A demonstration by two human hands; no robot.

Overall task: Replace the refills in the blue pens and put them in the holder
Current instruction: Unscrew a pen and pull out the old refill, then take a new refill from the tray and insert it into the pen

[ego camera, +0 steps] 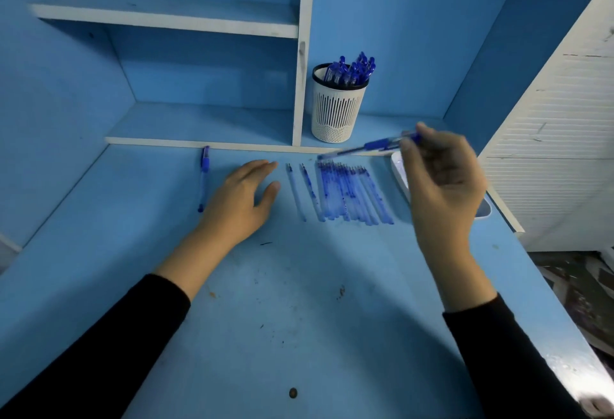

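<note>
My right hand (pixel 443 176) holds a blue pen (pixel 368 147) by its rear end, raised above the desk with its tip pointing left, just in front of the holder. The white slotted pen holder (pixel 335 109) stands on the low shelf and has several blue pens in it. My left hand (pixel 241 199) rests flat on the desk, fingers apart, holding nothing. To its left lies one blue pen (pixel 203 178). Between my hands, several refills (pixel 349 194) lie side by side, with two single refills (pixel 300 191) set a little apart on their left.
A white tray (pixel 400 178) sits at the desk's right edge, partly behind my right hand. White shelf boards and an upright divider (pixel 300 86) stand behind the desk. A white slatted panel (pixel 558 139) borders the right side. Small dark specks dot the desk's front.
</note>
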